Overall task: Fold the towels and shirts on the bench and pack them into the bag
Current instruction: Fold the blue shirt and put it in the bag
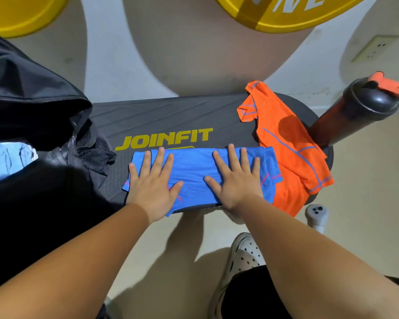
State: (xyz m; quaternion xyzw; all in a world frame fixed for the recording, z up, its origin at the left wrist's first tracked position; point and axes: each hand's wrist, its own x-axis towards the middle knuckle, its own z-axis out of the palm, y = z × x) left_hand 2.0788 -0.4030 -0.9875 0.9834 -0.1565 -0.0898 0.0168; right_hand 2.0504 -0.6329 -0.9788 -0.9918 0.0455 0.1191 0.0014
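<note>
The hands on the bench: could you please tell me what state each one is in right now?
Left hand: open, pressing flat on the blue shirt.
Right hand: open, pressing flat on the same blue shirt.

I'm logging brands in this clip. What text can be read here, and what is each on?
"JOINFIT": yellow letters on the black bench.
White letters on the yellow disc, top right: cut off by the frame edge, only a fragment like "NE" shows, so no whole word can be read.
Blue shirt, orange shirt, bag, bottle: no readable text.
</note>
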